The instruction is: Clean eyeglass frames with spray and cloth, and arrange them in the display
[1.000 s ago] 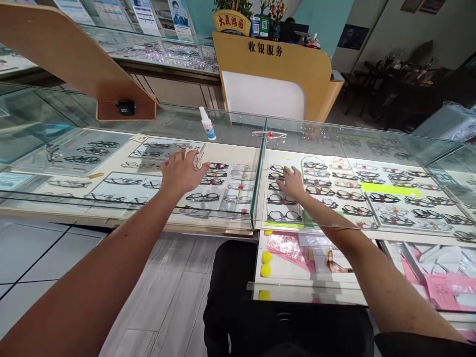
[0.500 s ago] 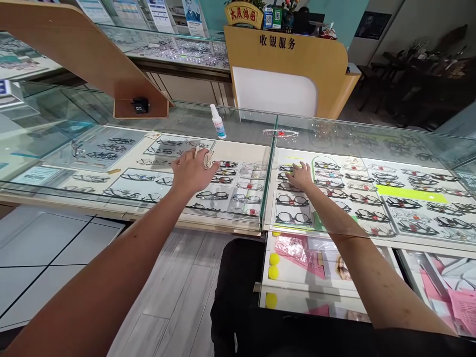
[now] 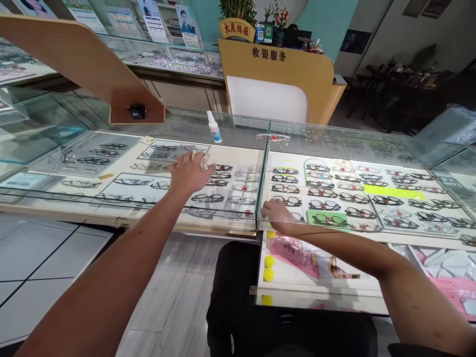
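The left hand (image 3: 189, 173) grips a pale cloth (image 3: 203, 161) on the glass tabletop (image 3: 238, 130), with a spray bottle (image 3: 213, 126) at its 1 o'clock. The right hand (image 3: 277, 212), released and empty, rests at its 3 o'clock above eyeglasses (image 3: 286, 201).

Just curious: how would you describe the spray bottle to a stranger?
Find the wooden cashier desk at the back. Before it runs a glass display case of eyeglasses. The small white spray bottle with a blue label stands on the glass, while the eyeglasses lie beneath.
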Tool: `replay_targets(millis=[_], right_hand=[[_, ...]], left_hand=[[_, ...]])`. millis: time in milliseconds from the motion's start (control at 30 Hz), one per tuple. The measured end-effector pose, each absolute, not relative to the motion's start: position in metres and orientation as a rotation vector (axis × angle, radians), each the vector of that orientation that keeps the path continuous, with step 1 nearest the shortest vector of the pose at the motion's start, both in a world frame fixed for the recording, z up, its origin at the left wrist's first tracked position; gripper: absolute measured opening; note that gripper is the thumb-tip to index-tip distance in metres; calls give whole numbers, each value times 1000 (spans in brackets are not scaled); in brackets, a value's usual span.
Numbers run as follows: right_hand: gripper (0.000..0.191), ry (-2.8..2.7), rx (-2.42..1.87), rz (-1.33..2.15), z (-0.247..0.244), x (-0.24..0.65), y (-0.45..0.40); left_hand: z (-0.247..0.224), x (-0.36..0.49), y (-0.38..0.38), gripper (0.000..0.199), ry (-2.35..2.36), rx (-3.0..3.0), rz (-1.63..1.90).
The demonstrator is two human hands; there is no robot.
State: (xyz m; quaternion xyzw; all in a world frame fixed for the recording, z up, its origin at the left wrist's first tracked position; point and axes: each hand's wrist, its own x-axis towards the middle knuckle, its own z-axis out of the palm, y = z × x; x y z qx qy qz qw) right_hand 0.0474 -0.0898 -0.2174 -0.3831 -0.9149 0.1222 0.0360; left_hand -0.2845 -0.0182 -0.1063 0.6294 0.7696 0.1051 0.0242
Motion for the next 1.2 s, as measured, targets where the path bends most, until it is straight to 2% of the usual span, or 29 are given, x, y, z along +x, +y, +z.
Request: replay_targets(millis=[233,400,500,667,800,1100,1200], right_hand=[[43,-2805,-1060,578,-184,80,-172],[36,-2837,-791,731,-133,80,-220],[28,-2784,-663,659,-99,77,-224],[24,-2643,-783,365,-56,75,-170],[21,-2520,-1005,225,-41,76,-103],[34,-2466,-1432,-63,-59,72,34],[45,-2482,-1543,-165,-67,73,65]], left_hand=[[-108,-285,-17,85,2362,1955,373],[-107,-284,-18,87,2363,1943,373],[-106,-284,-18,89,2358,1939,377],[-105,-283,-18,88,2352,1938,392],[-107,-285,-18,87,2352,1949,390],[-112,-288,-17,85,2342,1974,413],[-112,-288,-17,84,2342,1963,417]])
